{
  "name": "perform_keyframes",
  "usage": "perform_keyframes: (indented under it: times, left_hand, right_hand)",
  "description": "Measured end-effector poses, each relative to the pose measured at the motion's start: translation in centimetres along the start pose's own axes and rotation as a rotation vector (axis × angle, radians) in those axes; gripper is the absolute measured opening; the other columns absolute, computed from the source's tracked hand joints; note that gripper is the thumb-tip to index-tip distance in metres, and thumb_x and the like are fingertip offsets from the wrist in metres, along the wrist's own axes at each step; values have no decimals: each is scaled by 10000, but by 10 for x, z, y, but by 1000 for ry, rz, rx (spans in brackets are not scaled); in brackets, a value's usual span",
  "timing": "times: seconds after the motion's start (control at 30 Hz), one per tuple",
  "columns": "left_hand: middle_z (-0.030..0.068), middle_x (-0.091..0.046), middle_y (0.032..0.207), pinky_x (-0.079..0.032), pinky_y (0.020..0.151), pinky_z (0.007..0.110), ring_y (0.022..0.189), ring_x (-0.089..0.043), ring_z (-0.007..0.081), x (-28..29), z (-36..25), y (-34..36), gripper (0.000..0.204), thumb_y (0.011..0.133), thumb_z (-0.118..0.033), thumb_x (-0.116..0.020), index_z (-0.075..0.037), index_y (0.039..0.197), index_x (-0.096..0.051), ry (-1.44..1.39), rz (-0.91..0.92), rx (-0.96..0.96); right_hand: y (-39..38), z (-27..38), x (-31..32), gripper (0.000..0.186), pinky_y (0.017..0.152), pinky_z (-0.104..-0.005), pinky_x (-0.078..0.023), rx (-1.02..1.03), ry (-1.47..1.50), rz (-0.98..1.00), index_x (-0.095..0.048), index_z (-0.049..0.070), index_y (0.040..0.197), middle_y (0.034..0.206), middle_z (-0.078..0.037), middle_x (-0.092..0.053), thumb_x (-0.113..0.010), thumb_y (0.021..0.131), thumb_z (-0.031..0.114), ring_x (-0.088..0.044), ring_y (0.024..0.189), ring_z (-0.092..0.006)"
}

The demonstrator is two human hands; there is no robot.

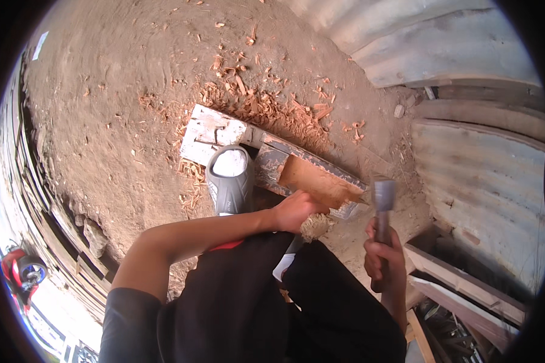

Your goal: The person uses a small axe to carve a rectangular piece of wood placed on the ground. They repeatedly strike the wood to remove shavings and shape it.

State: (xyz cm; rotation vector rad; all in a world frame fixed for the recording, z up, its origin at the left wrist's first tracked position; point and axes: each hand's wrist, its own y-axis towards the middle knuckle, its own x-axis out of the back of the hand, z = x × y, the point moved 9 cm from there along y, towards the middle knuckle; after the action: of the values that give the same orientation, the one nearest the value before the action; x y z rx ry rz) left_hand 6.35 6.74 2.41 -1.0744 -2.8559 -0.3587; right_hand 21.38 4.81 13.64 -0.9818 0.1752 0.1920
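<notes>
A weathered grey plank (271, 158) lies on the dirt, with a freshly cut orange patch (312, 180) near its right end. My left hand (297, 210) grips the plank's near edge beside that patch. My right hand (384, 257) is closed around the handle of an adze-like tool, whose grey metal head (384, 195) hangs just right of the plank's end. A grey and white shoe (230, 178) on my foot presses down on the plank's middle.
Reddish wood chips (266, 103) are scattered over the dirt beyond the plank. Corrugated metal sheets (478, 175) and wooden boards (466, 284) stand at the right. A fence of planks (48, 206) runs down the left edge.
</notes>
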Motion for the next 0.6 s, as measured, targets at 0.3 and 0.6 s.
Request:
perform_keyframes:
  times: [0.3,0.6]
  left_hand:
    - [187,-717,1012,-510,827,452,959,-670,373,-13,27,-15,514,616,-171,-754,-33,1109,-709,174,-25,109]
    - [217,-700,924,-497,858,464,949,-653,396,12,16,-1,461,660,-263,-776,-49,1065,-725,72,-115,186]
  right_hand:
    - [4,12,-18,494,423,-271,-455,279,-246,-170,-375,-8,1308,777,-85,-595,-598,874,-82,-545,453,-134]
    - [-25,33,-13,595,358,-279,-424,544,-422,-120,-238,-18,1424,650,-99,-499,-559,1029,289,-482,399,-147]
